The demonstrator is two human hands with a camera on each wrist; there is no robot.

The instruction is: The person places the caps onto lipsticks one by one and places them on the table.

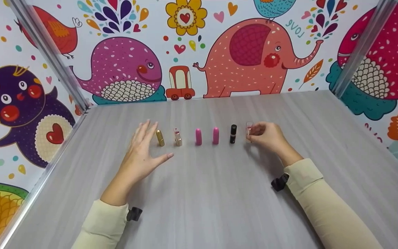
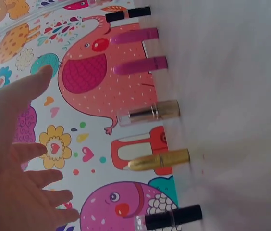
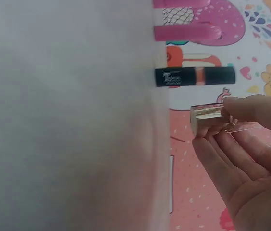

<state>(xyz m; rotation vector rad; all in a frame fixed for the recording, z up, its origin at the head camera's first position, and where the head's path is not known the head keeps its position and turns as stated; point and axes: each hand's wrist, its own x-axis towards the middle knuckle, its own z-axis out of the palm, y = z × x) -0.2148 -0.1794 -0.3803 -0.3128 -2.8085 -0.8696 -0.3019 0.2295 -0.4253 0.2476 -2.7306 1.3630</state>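
Note:
My right hand (image 1: 269,136) pinches a lipstick with a shiny gold base and a clear cap (image 3: 203,118) between thumb and fingers. In the right wrist view its base stands off the tabletop. Left of it, a black lipstick with a coppery band (image 1: 233,134) stands upright. Two pink bullet-shaped lipsticks (image 1: 198,137) come next to that, then a gold one with a clear cap (image 1: 178,138) and a slim gold lipstick (image 1: 160,138). Fingers spread, my left hand (image 1: 140,155) hovers beside the slim gold one, holding nothing. A black, clear-capped lipstick (image 2: 174,218) appears in the left wrist view; the hand hides it in the head view.
The lipsticks stand in a row across a grey wood-grain table (image 1: 199,193). Behind and beside it rise walls printed with cartoon animals (image 1: 247,58). Metal posts (image 1: 52,58) stand at the back corners.

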